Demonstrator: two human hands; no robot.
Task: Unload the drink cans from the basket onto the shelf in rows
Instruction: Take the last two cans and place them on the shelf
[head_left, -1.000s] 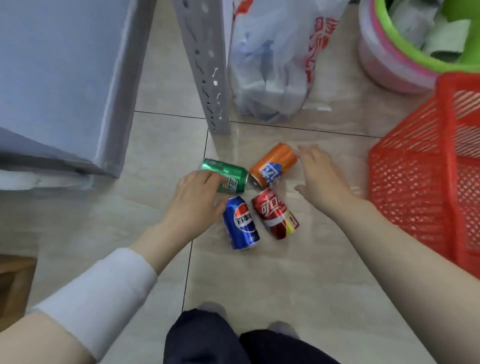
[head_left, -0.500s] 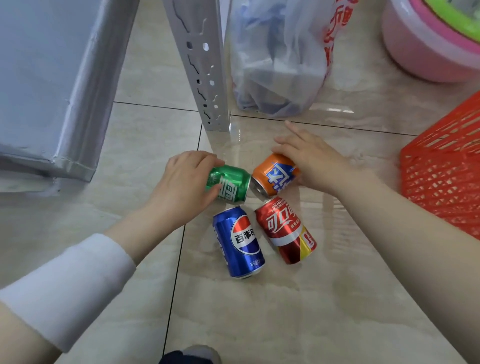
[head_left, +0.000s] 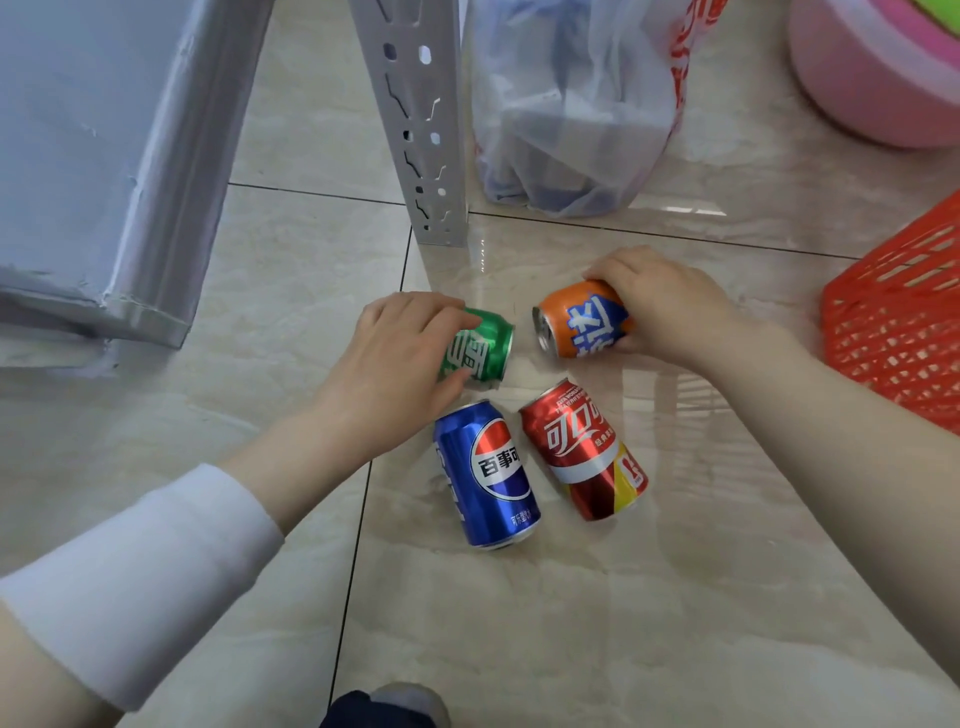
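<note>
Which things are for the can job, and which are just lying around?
For the job: green can in the left hand, orange can in the right hand, blue can and red can lying on the floor, red basket, grey shelf.
Just lying about: plastic bag, pink tub.

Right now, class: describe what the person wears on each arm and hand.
The left arm wears a white sleeve that ends short of the wrist. The right arm shows no sleeve. The left hand and right hand are bare: no gloves, rings or watch.
</note>
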